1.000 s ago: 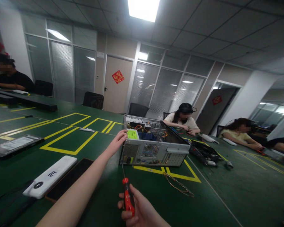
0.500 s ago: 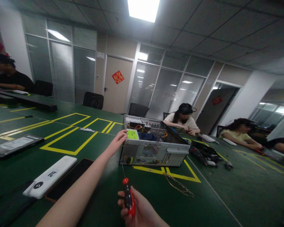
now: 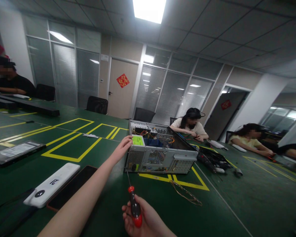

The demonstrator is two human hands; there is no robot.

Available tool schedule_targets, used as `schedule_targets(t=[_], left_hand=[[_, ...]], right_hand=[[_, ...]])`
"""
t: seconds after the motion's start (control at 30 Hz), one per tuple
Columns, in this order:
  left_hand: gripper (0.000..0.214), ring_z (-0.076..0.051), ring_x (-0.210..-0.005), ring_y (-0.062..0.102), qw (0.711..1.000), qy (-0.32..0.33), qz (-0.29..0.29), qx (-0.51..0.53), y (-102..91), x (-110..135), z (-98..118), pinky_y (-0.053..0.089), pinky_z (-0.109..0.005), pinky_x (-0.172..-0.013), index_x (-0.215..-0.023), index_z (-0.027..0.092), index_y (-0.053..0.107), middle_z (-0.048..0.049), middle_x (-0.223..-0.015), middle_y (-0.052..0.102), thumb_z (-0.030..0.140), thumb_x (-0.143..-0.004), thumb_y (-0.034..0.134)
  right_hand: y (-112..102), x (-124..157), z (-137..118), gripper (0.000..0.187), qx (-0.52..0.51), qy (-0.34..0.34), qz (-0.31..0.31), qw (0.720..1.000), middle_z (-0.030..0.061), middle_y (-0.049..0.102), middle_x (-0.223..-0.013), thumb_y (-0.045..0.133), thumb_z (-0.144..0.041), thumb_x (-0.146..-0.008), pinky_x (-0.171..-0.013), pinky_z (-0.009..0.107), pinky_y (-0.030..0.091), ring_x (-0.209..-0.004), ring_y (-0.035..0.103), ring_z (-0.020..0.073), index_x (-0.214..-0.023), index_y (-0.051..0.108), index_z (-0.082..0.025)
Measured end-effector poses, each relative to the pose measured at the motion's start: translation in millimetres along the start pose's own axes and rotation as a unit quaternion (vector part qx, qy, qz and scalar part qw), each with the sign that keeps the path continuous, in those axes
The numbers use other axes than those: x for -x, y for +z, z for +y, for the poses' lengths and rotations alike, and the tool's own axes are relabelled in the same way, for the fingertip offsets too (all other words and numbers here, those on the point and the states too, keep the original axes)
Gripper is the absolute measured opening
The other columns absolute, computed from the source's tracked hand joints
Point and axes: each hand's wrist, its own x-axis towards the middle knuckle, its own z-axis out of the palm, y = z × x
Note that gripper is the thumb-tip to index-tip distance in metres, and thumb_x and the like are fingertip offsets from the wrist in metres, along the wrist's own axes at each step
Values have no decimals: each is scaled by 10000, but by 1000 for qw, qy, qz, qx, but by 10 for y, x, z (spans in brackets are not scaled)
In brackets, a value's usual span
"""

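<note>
An open computer case [image 3: 162, 159] lies on the table before me, its back panel facing me. My left hand [image 3: 124, 147] grips the top left edge of the case, beside a box with a bright green label [image 3: 138, 141]. Some of its fingertips are hidden. In my right hand [image 3: 140, 215] is a red and black screwdriver [image 3: 135, 207], held by its handle between thumb and fingers. The shaft points up and away, its tip at the lower left corner of the back panel. Wires and a blue part show inside the case.
Eyeglasses [image 3: 186, 193] lie right of the screwdriver. A white device marked 21 [image 3: 53, 184], a dark phone [image 3: 72, 187] and a hard drive [image 3: 16, 151] are on the left. A black tray of parts [image 3: 213, 159] stands right of the case. Other people sit around the table.
The screwdriver handle has turned in my right hand, so more of its black side shows, and the fingers have shifted around it. My left hand and the case stay put.
</note>
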Motion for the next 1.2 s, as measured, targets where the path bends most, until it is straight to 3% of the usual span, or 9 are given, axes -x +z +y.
schedule_targets(t=[0.13,0.33,0.5,0.6,0.7,0.8,0.9,1.03,1.2], left_hand=[[527,-396,-1697,735,1000,-1,1,0,3,5,7,549,-568,-1521,-1018,272,845,-151,-1676,844,790,-1113,821],[496,-396,-1702,732,1000,-5,3,-2,10,15,35,554,-570,-1522,-1014,282,848,-135,-1680,849,765,-1125,825],[525,-399,-1699,726,1000,0,1,3,19,3,21,531,-585,-1535,-1014,269,836,-155,-1665,844,783,-1125,822],[546,-398,-1710,714,1000,-3,-7,1,14,-3,8,515,-584,-1544,-1033,266,838,-158,-1689,829,803,-1128,812],[557,-397,-1709,716,1000,-5,-6,1,12,-4,0,521,-574,-1539,-1032,268,843,-156,-1686,831,816,-1121,815],[566,-402,-1693,732,1000,0,1,4,16,-2,-4,548,-582,-1521,-1017,270,844,-156,-1663,844,829,-1106,821],[556,-399,-1687,738,1000,0,4,4,20,-1,-4,557,-584,-1516,-1014,274,842,-149,-1662,848,823,-1105,824],[524,-406,-1701,729,1000,-3,-6,6,14,-1,3,548,-593,-1526,-1024,271,843,-157,-1692,831,786,-1121,817],[483,-401,-1702,729,1000,-6,-4,1,3,2,20,557,-581,-1519,-1033,276,847,-141,-1687,841,747,-1133,813]], right_hand=[[33,12,-17,719,25,8,-5,1000,70,788,-812,348,-476,-1403,-578,189,544,-607,744,140,-987,830,-141],[-57,-9,-50,413,64,-5,-54,996,-19,665,-754,827,-415,-1250,-485,81,208,-531,493,50,-916,755,-183],[-20,15,-25,586,77,13,-17,997,-27,606,-708,611,-352,-1356,-481,73,306,-489,405,24,-816,719,-154],[65,40,-5,751,35,-2,30,999,17,658,-719,353,-402,-1411,-520,118,438,-519,555,69,-804,725,-163],[100,34,11,810,20,-20,51,998,27,692,-733,276,-452,-1414,-581,177,544,-560,653,107,-818,747,-170],[48,2,-1,657,43,-12,21,999,15,704,-741,485,-454,-1381,-586,177,542,-568,662,111,-891,812,-162],[-22,-17,-36,470,48,0,-11,999,-5,692,-746,699,-440,-1306,-504,113,378,-542,598,86,-943,826,-169],[-61,-12,-60,486,42,-11,-2,999,-10,652,-746,682,-398,-1320,-448,81,188,-516,502,54,-895,763,-175],[-83,-26,-48,558,99,-6,-18,995,-54,559,-714,840,-362,-1241,-462,40,209,-485,344,0,-758,619,-191]])
